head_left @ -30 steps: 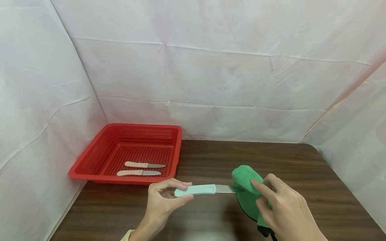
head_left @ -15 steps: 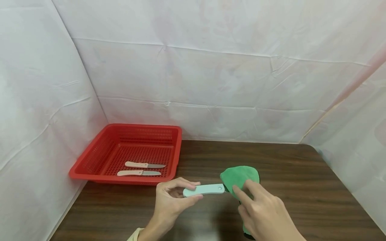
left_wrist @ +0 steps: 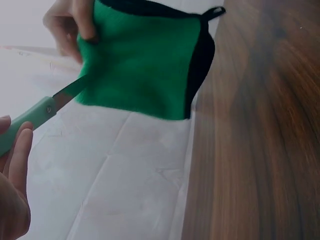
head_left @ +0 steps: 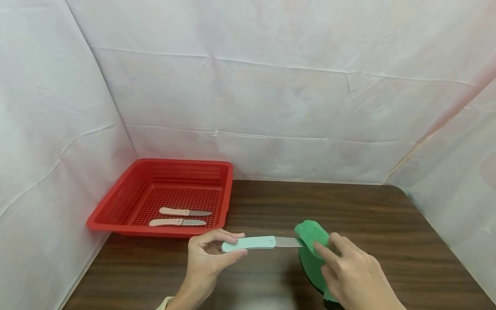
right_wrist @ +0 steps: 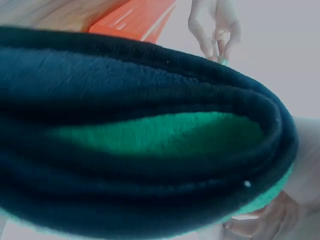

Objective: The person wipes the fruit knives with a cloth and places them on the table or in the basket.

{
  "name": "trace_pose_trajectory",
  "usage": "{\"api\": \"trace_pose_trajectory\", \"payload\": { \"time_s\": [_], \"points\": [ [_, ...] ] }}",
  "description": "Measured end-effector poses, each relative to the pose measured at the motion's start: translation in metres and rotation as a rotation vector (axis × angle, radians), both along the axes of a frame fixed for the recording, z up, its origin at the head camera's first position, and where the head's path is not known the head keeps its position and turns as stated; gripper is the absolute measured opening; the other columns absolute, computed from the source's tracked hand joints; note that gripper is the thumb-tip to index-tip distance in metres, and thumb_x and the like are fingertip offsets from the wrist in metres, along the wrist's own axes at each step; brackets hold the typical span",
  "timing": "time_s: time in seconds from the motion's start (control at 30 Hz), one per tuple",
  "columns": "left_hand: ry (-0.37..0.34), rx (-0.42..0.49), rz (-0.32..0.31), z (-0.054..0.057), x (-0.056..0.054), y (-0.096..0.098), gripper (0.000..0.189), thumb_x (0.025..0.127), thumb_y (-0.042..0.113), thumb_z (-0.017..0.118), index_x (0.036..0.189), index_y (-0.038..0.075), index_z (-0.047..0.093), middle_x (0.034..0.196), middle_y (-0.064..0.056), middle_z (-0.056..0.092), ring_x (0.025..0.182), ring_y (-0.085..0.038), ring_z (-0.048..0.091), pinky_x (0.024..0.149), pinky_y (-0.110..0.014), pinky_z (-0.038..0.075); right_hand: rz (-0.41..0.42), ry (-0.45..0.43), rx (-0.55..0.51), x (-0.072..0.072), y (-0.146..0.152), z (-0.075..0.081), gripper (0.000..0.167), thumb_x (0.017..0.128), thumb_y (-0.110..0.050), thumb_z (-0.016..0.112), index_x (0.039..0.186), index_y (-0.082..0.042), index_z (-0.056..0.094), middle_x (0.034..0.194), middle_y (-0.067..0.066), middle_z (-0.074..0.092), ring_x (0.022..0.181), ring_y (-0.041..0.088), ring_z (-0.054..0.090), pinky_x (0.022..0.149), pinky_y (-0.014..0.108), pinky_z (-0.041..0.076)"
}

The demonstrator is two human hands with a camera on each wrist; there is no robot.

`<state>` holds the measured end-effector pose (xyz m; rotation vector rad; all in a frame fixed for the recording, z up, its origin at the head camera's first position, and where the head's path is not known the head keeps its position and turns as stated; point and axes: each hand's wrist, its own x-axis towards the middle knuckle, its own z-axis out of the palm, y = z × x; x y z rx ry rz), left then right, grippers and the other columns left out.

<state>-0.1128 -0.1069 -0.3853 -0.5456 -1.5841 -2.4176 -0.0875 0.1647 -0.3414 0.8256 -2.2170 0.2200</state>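
My left hand [head_left: 205,262] pinches the rear end of a mint-green folding knife [head_left: 249,243] between thumb and fingers, its blade unfolded and aimed right. A green cloth [head_left: 310,234] with dark edging is folded over the blade's tip, which it hides. My right hand [head_left: 356,271] grips that cloth from the right, fingers pressing the fold. Seen from the left wrist, the blade runs into the hanging cloth [left_wrist: 145,60], while the handle [left_wrist: 32,120] stays in the left fingers. In the right wrist view the cloth's dark-bordered folds [right_wrist: 165,135] fill most of the picture.
On the left of the dark wooden table [head_left: 310,198] stands a red perforated basket [head_left: 228,189]. Two folding knives with pale pink handles, an upper knife [head_left: 175,211] and a lower knife [head_left: 166,222], lie unfolded inside it. White sheeting [head_left: 271,94] surrounds the table at back and sides.
The cloth slid left along the blade up to the handle, then back right toward the tip, baring much of the blade. The left hand with the knife shifted right, then left again.
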Motion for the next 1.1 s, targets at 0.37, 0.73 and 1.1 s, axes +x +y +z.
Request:
{"api": "trace_pose_trajectory", "payload": {
  "time_s": [0.37, 0.73, 1.1],
  "points": [
    [-0.014, -0.012, -0.007, -0.001, 0.001, -0.006, 0.026, 0.065, -0.017, 0.075, 0.082, 0.001, 0.069, 0.089, -0.014, 0.071, 0.088, -0.031, 0.068, 0.068, -0.032, 0.057, -0.012, 0.000, -0.058, 0.001, 0.007, -0.002, 0.051, 0.089, -0.022, 0.022, 0.087, -0.010, 0.072, 0.079, -0.006, 0.046, 0.056, 0.000, 0.029, 0.041, 0.010, 0.020],
    [0.053, -0.051, -0.033, -0.005, 0.000, -0.007, 0.023, 0.066, -0.017, 0.075, 0.084, -0.004, 0.068, 0.090, -0.014, 0.071, 0.088, -0.033, 0.067, 0.065, -0.035, 0.057, -0.011, 0.020, -0.122, -0.001, 0.011, 0.005, 0.048, 0.089, -0.023, 0.027, 0.087, -0.008, 0.072, 0.078, -0.007, 0.047, 0.055, -0.001, 0.033, 0.043, 0.011, 0.023],
    [0.080, -0.090, -0.025, -0.003, 0.000, 0.013, 0.021, 0.067, -0.014, 0.077, 0.085, -0.007, 0.068, 0.088, -0.022, 0.069, 0.084, -0.035, 0.067, 0.058, -0.036, 0.057, 0.075, 0.038, -0.094, 0.002, -0.011, 0.018, 0.048, 0.094, -0.023, 0.028, 0.089, -0.006, 0.072, 0.080, -0.003, 0.049, 0.058, 0.002, 0.036, 0.044, 0.011, 0.028]
  ]
}}
